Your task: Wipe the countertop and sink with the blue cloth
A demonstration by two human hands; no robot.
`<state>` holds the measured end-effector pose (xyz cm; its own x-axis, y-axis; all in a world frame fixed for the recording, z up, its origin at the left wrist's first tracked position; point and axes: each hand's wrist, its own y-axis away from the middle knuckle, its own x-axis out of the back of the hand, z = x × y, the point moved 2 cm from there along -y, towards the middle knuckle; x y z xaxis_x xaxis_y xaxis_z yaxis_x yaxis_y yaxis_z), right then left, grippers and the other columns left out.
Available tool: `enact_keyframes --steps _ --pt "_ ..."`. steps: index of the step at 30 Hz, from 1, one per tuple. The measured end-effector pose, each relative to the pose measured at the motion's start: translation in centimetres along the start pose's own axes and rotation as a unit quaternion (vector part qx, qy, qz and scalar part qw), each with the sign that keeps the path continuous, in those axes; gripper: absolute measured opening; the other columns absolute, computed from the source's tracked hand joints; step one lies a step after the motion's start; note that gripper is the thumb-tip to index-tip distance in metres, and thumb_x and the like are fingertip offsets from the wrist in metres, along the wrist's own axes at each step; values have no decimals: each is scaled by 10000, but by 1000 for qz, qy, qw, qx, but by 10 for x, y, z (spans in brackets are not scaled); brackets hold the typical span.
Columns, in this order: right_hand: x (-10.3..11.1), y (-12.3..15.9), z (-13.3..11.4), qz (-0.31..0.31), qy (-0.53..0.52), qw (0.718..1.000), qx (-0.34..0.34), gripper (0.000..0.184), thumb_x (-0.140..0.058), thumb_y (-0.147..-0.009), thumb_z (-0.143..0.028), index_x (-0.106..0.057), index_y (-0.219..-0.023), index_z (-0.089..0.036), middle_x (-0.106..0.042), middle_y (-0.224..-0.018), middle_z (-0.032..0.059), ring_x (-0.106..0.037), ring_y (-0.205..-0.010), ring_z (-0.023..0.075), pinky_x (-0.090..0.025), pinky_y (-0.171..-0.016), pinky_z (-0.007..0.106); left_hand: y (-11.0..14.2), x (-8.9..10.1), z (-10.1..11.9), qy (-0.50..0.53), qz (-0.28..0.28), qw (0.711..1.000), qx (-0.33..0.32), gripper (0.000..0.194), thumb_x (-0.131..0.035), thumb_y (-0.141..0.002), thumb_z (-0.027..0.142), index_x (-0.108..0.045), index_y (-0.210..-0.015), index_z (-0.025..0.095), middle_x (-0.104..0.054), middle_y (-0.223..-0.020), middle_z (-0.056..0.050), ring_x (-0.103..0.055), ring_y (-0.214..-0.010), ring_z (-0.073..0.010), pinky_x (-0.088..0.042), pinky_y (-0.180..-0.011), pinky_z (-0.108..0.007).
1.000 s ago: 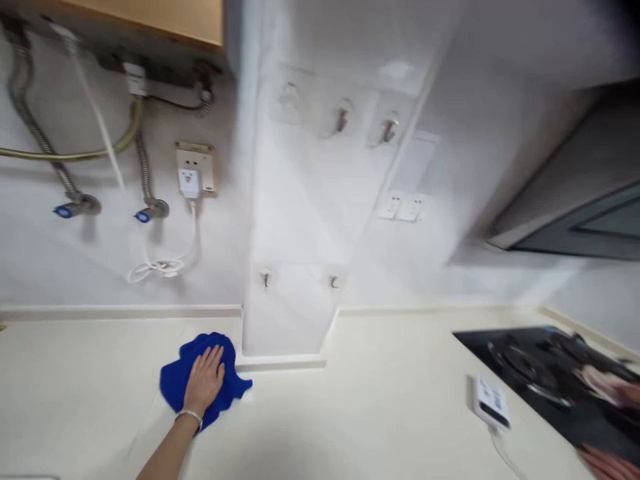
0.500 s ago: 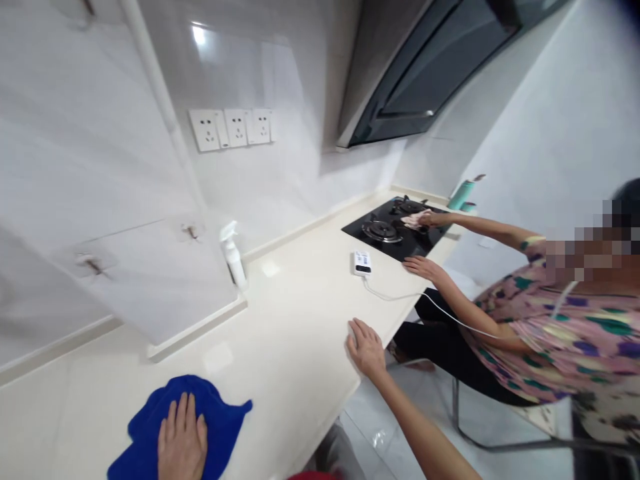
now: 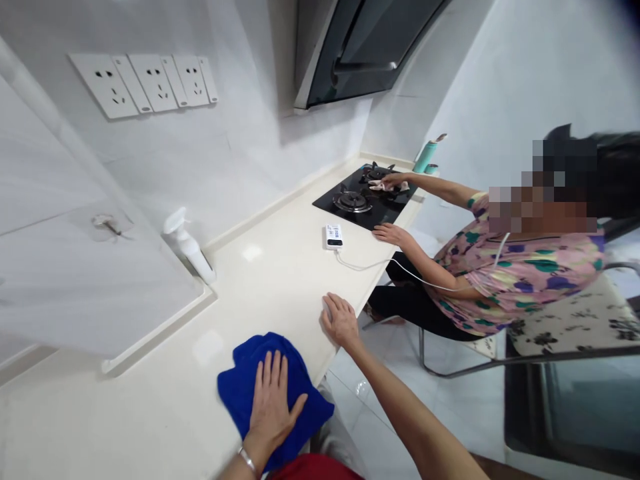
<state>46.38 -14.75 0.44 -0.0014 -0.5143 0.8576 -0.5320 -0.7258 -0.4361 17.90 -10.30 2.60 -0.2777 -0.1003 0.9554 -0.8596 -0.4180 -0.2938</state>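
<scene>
Head view: two hands [image 3: 273, 400] [image 3: 340, 320], one blue cloth [image 3: 240, 387].

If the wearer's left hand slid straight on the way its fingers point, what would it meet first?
The left hand lies flat on the blue cloth, fingers pointing up the countertop. Past the cloth's far edge the way looks free; much farther on, roughly in line, sits the white device, though depth is unclear.
</scene>
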Motion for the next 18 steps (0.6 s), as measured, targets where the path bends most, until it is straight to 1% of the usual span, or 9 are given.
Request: enact_keyframes --steps 2,5,8,10,13,15,18 --pt "2 -1 0 -9 -3 1000 -5 418 -449 -962 -289 -572 -1345 -173 -555 -1437 95 -467 -1321 235 -309 -1132 409 -20 -6 18 41 -26 999 -18 916 -485 -906 639 -139 -1570 112 -192 -1626 -162 -146 -1515 -357 -308 -1201 -571" --pt "2 -2 2 -20 -6 1000 -12 424 -452 -963 -298 -565 -1354 -179 -546 -1450 90 -456 -1337 230 -305 -1139 408 -53 -18 39 101 -70 992 -24 927 -529 -880 628 -179 -1564 110 -150 -1634 -165 -97 -1524 -360 -251 -1233 -587" --pt "1 -2 4 -26 -3 1000 -15 425 -438 -972 -318 -563 -1358 -190 -542 -1454 84 -453 -1345 227 -309 -1139 407 -79 -28 51 141 -93 985 -19 906 -523 -879 636 -238 -1549 97 -150 -1631 -171 -73 -1527 -354 -201 -1256 -586" --pt "0 -2 5 -30 0 999 -14 425 -426 -978 -328 -565 -1357 -195 -542 -1455 80 -454 -1345 224 -313 -1138 403 -87 -33 54 156 -94 983 -16 895 -522 -883 623 -242 -1546 91 -137 -1634 -171 -59 -1528 -351 -180 -1263 -582" --pt "-1 0 7 -34 4 999 -12 436 -412 -980 -334 -557 -1368 -199 -534 -1463 77 -448 -1351 220 -313 -1140 400 -80 -35 53 177 -91 980 -28 869 -540 -891 570 -217 -1555 112 -115 -1641 -150 -56 -1532 -329 -172 -1271 -560" --pt "-1 3 8 -36 8 999 -14 444 -410 -977 -343 -554 -1374 -208 -530 -1466 72 -450 -1347 225 -319 -1134 404 -66 -31 49 193 -93 976 -40 844 -560 -892 524 -212 -1560 143 -109 -1646 -125 -62 -1534 -307 -177 -1275 -539" --pt "-2 6 13 -35 10 999 -20 448 -414 -970 -363 -562 -1370 -225 -542 -1452 65 -476 -1313 235 -341 -1108 407 -37 -18 41 212 -106 971 -45 824 -594 -882 448 -202 -1566 208 -134 -1649 -71 -87 -1536 -271 -189 -1280 -522"
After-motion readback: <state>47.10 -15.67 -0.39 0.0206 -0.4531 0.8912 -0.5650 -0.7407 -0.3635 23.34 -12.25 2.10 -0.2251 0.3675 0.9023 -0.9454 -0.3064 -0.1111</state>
